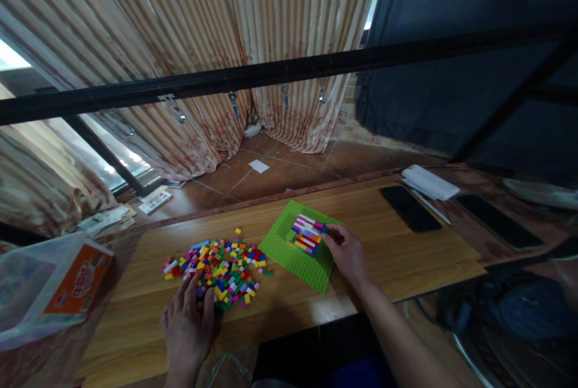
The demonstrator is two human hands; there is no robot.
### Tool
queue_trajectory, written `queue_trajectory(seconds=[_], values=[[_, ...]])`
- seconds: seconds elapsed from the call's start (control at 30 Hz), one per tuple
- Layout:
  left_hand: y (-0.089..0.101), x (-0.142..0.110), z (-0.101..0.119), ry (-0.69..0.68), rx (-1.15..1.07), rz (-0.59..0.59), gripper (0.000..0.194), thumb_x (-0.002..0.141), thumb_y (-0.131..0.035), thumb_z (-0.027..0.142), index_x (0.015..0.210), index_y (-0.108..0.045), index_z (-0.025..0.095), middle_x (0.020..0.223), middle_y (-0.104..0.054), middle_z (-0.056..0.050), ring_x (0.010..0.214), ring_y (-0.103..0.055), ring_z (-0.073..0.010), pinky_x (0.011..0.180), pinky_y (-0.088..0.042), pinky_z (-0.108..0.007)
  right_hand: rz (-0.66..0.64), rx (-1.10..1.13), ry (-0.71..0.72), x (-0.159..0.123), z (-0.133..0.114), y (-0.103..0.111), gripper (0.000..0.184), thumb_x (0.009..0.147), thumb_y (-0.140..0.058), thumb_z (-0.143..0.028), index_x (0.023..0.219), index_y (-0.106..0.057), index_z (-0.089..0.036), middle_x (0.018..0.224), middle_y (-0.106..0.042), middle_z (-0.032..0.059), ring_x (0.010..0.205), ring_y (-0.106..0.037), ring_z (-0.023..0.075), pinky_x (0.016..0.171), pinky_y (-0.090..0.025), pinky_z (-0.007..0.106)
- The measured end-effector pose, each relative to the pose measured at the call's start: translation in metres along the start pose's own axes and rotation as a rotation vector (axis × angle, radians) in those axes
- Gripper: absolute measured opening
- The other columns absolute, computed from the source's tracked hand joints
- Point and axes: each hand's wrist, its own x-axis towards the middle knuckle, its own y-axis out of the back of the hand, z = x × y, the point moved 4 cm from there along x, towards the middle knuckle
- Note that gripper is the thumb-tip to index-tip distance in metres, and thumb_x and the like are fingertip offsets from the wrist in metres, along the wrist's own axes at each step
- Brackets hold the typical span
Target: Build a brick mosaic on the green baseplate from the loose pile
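A green studded baseplate (276, 240) lies angled on the wooden table. On it sits a layered block of colourful building bricks (306, 235), striped white, pink, red, blue and yellow. At the block's right corner, my right hand (347, 250) pinches with thumb and forefinger around a small blue building brick (323, 229); whether that brick is joined to the block, I cannot tell. To the left spreads a loose pile of small mixed-colour bricks (230, 267). My left hand (188, 322) rests at the pile's near left edge, its fingers apart and curved over the bricks, with the fingertips partly hidden among them.
A clear plastic tub (40, 285) with an orange label stands left of the table (135, 316). Toward the right end lie a black phone (410, 208), a white object (430, 182) and a white pen (431, 206). A dark metal bar (271, 71) crosses beyond the table, before striped curtains (189, 26).
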Motion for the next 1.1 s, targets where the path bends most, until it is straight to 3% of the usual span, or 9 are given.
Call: queue_trajectory(seconds=[0.43,0.73,0.9,0.97,1.1], values=[[-0.002,0.0,-0.001,0.009,0.007,-0.014,0.049,0.095,-0.037,0.045,0.134,-0.049,0.017,0.138,-0.055,-0.014,0.122,-0.054,-0.0303,0.099,-0.041,-0.047,-0.07,0.044,-0.003,0.005,0.004,-0.003,0.028,0.077,-0.064,-0.043,0.094,-0.067,-0.02,0.092,-0.071,0.006,0.085,-0.065,0.0207,0.079,-0.051,0.036],[0.003,-0.003,0.006,0.028,-0.02,-0.01,0.047,0.093,-0.042,0.04,0.132,-0.051,0.016,0.136,-0.056,-0.014,0.122,-0.053,-0.0299,0.102,-0.038,-0.047,-0.146,0.015,0.004,0.006,0.005,0.003,0.037,0.076,-0.065,-0.05,0.096,-0.066,-0.018,0.092,-0.071,0.0089,0.082,-0.065,0.0218,0.078,-0.052,0.038],[0.004,-0.006,0.008,0.07,-0.052,-0.022,0.047,0.092,-0.044,0.04,0.133,-0.052,0.018,0.137,-0.055,-0.013,0.121,-0.053,-0.03,0.103,-0.036,-0.048,-0.035,-0.082,0.017,-0.009,-0.003,0.008,0.052,0.077,-0.064,-0.052,0.114,-0.061,-0.016,0.1,-0.07,0.0124,0.081,-0.064,0.0218,0.076,-0.052,0.038],[0.005,-0.007,0.008,0.075,-0.07,-0.02,0.047,0.092,-0.044,0.039,0.134,-0.051,0.019,0.138,-0.055,-0.013,0.121,-0.052,-0.0294,0.104,-0.035,-0.048,0.012,-0.15,0.058,-0.02,-0.013,0.006,0.05,0.08,-0.061,-0.052,0.115,-0.061,-0.016,0.101,-0.068,0.0125,0.079,-0.063,0.0212,0.074,-0.052,0.038],[0.004,-0.008,0.007,0.076,-0.103,-0.023,0.046,0.092,-0.044,0.039,0.134,-0.051,0.019,0.138,-0.054,-0.013,0.124,-0.051,-0.0289,0.104,-0.035,-0.048,-0.108,-0.183,0.202,-0.05,-0.04,-0.015,0.037,0.087,-0.053,-0.047,0.107,-0.065,-0.019,0.103,-0.067,0.0109,0.082,-0.062,0.0202,0.077,-0.051,0.037]])
